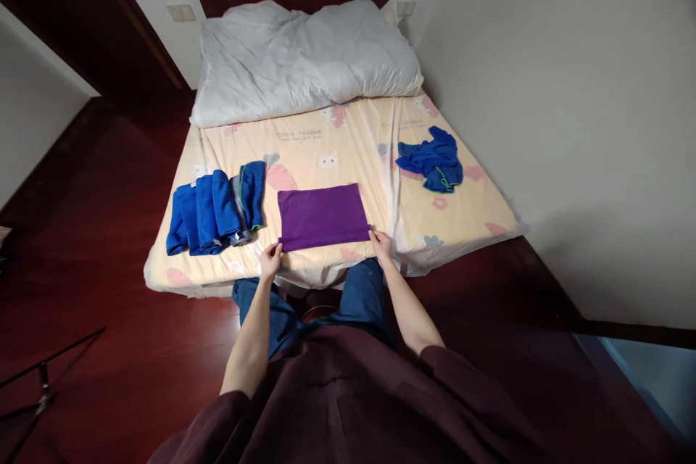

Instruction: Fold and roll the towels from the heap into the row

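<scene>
A purple cloth (325,214) lies flat as a rectangle on the bed, its near edge turned over in a narrow strip. My left hand (270,259) pinches the near left corner of it. At the near right corner, my right hand (381,244) has its fingers closed on the same cloth. Left of it sits a row of folded blue towels (217,210), one with green edging. A crumpled blue cloth (432,158) with a green edge rests to the right.
The bed (320,141) has a yellow printed sheet under clear plastic. A bulky white quilt (304,58) lies at its head. A wall (570,123) runs along the right side. Thin black stand legs (43,377) stand on the floor at lower left.
</scene>
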Motion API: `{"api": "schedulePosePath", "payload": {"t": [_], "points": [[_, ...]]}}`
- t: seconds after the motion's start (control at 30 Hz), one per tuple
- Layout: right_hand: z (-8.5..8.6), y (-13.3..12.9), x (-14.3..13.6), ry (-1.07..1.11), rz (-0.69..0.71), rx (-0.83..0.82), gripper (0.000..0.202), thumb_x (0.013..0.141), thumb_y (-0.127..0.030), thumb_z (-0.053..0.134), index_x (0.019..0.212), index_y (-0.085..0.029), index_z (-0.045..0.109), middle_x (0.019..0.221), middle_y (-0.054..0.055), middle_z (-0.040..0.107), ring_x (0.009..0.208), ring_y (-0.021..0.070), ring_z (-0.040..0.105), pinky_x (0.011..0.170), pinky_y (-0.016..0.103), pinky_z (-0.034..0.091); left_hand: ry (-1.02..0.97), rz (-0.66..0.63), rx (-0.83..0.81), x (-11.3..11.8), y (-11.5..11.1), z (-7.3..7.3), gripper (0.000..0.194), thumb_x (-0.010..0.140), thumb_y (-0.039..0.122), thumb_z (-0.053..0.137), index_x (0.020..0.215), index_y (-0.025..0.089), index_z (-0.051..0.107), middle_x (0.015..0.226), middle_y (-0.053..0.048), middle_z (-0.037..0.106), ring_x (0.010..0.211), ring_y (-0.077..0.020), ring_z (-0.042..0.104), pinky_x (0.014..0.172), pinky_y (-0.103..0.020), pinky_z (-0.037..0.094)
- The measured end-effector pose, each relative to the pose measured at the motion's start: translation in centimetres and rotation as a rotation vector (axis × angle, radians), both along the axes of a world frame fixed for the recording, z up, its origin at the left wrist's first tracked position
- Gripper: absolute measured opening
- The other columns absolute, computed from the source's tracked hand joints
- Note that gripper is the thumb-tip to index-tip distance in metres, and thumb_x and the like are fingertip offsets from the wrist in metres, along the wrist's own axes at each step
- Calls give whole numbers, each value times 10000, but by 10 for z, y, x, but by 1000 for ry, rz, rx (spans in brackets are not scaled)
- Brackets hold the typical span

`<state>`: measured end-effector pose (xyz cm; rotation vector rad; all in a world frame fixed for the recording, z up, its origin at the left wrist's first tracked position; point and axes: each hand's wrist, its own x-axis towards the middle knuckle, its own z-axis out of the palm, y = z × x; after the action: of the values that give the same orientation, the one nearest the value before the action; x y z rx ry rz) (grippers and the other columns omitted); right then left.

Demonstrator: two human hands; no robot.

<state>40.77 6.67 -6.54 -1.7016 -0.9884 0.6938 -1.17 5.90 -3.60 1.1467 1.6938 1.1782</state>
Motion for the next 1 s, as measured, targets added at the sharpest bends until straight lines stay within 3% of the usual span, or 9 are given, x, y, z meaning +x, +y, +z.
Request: {"api": "schedulePosePath", "payload": {"t": [0.23,0.47,0.6,0.8,1.0], "points": [[-10,9,-3,-16,-28,-11,690,793,-785,565,887,-132,768,941,161,769,884,268,708,844,394,581,67,33,-32,0,6,-4,380,789,499,690,936,154,752,948,-124,773,954,-289,719,957,-446,553],[-14,10,-2,-15,-14,0,609,828,-706,572,896,-140,786,922,137,776,867,259,706,840,381,576,52,49,-27,1,6,-3,436,801,517,684,977,126,758,979,-144,775,962,-286,721,928,-422,569],[-9,6,-3,-10,-3,11,580,838,-682,573,911,-151,797,918,118,787,852,244,702,819,359,574,27,54,-30,-2,5,-2,445,810,514,674,990,115,758,995,-145,781,970,-274,731,896,-393,587],[-1,9,-10,-22,-33,18,604,835,-689,563,877,-134,798,891,132,790,819,244,705,752,343,574,78,83,-52,-1,6,2,346,810,444,684,947,139,772,1014,-145,788,1044,-309,729,997,-447,553],[14,12,-16,-67,-46,58,548,858,-646,559,902,-150,788,870,137,788,823,258,727,754,358,593,116,74,-40,3,5,19,339,824,455,673,965,155,743,915,-124,776,920,-289,739,901,-448,594]]}}
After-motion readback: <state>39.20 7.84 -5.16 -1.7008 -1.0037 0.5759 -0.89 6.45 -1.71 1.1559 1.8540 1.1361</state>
